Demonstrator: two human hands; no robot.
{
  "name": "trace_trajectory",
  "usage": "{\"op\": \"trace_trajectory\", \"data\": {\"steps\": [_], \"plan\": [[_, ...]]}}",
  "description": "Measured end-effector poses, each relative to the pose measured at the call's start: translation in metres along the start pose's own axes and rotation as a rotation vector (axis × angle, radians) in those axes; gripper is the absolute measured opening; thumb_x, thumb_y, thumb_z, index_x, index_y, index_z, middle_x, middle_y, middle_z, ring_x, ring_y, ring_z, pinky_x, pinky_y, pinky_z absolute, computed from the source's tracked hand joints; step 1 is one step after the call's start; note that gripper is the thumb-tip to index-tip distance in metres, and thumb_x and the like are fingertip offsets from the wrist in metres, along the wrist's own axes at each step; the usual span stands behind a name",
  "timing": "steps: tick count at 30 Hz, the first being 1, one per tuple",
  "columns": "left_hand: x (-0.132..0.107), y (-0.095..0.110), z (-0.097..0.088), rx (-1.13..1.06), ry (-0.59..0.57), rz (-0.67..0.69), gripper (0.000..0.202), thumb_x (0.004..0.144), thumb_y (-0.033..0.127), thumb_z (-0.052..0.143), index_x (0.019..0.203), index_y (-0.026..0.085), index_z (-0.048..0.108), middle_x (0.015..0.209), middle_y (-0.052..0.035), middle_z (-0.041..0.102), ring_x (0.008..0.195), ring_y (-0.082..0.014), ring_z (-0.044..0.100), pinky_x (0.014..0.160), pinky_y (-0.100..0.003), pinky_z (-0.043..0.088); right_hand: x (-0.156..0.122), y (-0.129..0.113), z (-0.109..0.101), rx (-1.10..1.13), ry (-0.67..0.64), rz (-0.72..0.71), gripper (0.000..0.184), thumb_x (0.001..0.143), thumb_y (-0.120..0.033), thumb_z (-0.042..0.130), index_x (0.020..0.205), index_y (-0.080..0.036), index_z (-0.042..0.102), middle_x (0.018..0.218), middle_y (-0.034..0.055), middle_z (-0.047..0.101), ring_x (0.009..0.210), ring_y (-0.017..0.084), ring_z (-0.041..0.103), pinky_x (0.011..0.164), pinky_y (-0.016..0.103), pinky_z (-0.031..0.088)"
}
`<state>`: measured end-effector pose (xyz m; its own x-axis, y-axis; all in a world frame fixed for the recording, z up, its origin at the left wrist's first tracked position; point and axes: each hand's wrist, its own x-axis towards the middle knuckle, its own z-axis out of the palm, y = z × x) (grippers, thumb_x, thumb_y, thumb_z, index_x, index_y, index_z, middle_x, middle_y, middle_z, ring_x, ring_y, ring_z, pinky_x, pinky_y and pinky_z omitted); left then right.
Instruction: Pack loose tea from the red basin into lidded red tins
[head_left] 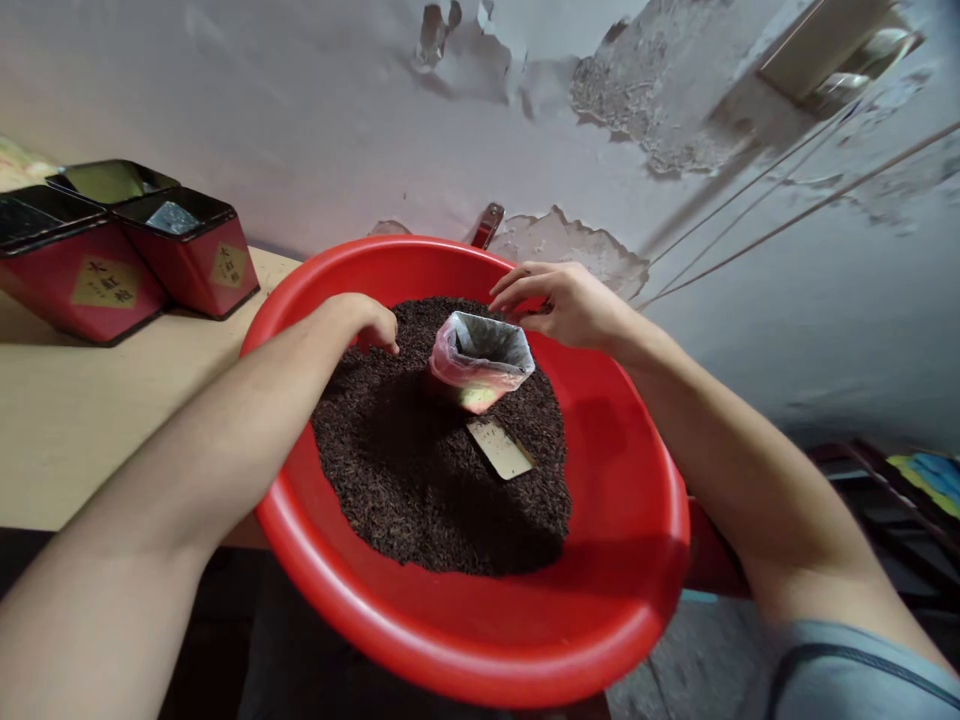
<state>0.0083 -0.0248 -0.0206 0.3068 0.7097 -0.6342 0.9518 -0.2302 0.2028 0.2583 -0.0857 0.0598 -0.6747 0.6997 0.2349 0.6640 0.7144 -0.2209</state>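
A large red plastic basin [300, 500] holds a heap of dark, loose dried leaves that look like tea [450, 510]. On the leaves stands a small container [480, 370] lined with a clear plastic bag, its mouth open and the bag folded over the rim. A flat cream-coloured piece [501, 448] lies in front of it. My left hand [375, 325] is bent down over the leaves left of the container, its fingers curled in and mostly hidden. Just behind the container's right side, my right hand [562, 300] has its fingers apart and nothing visible in them.
Several red tins [199, 255] with dark rims and yellow diamond labels stand on the pale wooden table [45, 430] at left. Behind the basin rises a wall with peeling paint [300, 120]. Strings [787, 200] run down the wall at right.
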Motion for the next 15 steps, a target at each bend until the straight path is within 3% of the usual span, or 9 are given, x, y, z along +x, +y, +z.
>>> {"op": "trace_trajectory", "data": {"steps": [4, 6, 8, 10, 11, 13, 15], "plan": [[0.0, 0.001, -0.001, -0.011, 0.013, -0.006, 0.062, 0.094, 0.033, 0.054, 0.155, 0.024, 0.045, 0.139, -0.0148, 0.064, 0.115, -0.0336, 0.066, 0.089, -0.038, 0.056, -0.024, -0.029, 0.035, 0.044, 0.08, -0.022, 0.028, 0.091, -0.018, 0.056, 0.112, -0.02, 0.075, 0.113, 0.0092, 0.074, 0.102, 0.02, 0.07, 0.094, 0.038, 0.056], [0.004, -0.001, -0.001, 0.005, 0.027, -0.015, 0.061, 0.094, 0.035, 0.055, 0.153, 0.025, 0.048, 0.133, -0.0137, 0.068, 0.113, -0.0344, 0.066, 0.092, -0.041, 0.055, -0.046, -0.048, 0.067, 0.074, -0.082, -0.122, 0.04, 0.091, -0.018, 0.057, 0.13, -0.019, 0.067, 0.134, 0.014, 0.066, 0.124, 0.024, 0.062, 0.104, 0.044, 0.051], [0.008, -0.003, -0.002, 0.021, 0.021, -0.03, 0.06, 0.094, 0.038, 0.056, 0.152, 0.026, 0.049, 0.129, -0.0129, 0.07, 0.113, -0.0352, 0.065, 0.094, -0.043, 0.053, -0.073, -0.064, 0.1, 0.052, -0.422, -0.258, 0.068, 0.083, -0.017, 0.066, 0.148, -0.023, 0.051, 0.16, 0.0179, 0.04, 0.145, 0.033, 0.042, 0.113, 0.056, 0.041], [0.013, -0.005, -0.003, 0.031, 0.006, -0.03, 0.061, 0.092, 0.043, 0.059, 0.151, 0.028, 0.051, 0.126, -0.012, 0.071, 0.114, -0.0363, 0.064, 0.095, -0.044, 0.051, -0.099, -0.076, 0.128, -0.014, -0.733, -0.316, 0.101, 0.071, -0.014, 0.074, 0.16, -0.029, 0.029, 0.169, 0.0193, 0.014, 0.153, 0.042, 0.022, 0.114, 0.069, 0.031], [0.016, -0.006, -0.003, 0.032, -0.001, -0.023, 0.063, 0.091, 0.046, 0.061, 0.15, 0.029, 0.052, 0.126, -0.0117, 0.071, 0.115, -0.0369, 0.063, 0.095, -0.044, 0.051, -0.11, -0.079, 0.14, -0.058, -0.823, -0.325, 0.108, 0.069, -0.012, 0.073, 0.162, -0.031, 0.022, 0.17, 0.0189, 0.008, 0.154, 0.044, 0.016, 0.113, 0.072, 0.029], [0.022, -0.007, -0.004, 0.029, -0.01, -0.006, 0.068, 0.087, 0.053, 0.064, 0.15, 0.031, 0.052, 0.126, -0.0114, 0.071, 0.116, -0.0373, 0.061, 0.095, -0.043, 0.051, -0.124, -0.083, 0.158, -0.15, -0.863, -0.337, 0.105, 0.074, -0.009, 0.068, 0.163, -0.033, 0.017, 0.17, 0.0163, 0.004, 0.155, 0.044, 0.012, 0.113, 0.073, 0.029], [0.028, -0.009, -0.005, 0.022, -0.013, 0.001, 0.073, 0.085, 0.058, 0.065, 0.151, 0.031, 0.05, 0.125, -0.0119, 0.071, 0.117, -0.0375, 0.06, 0.095, -0.043, 0.051, -0.126, -0.082, 0.172, -0.216, -0.806, -0.369, 0.098, 0.079, -0.01, 0.064, 0.162, -0.034, 0.019, 0.171, 0.0144, 0.004, 0.155, 0.043, 0.011, 0.112, 0.074, 0.029]]}}
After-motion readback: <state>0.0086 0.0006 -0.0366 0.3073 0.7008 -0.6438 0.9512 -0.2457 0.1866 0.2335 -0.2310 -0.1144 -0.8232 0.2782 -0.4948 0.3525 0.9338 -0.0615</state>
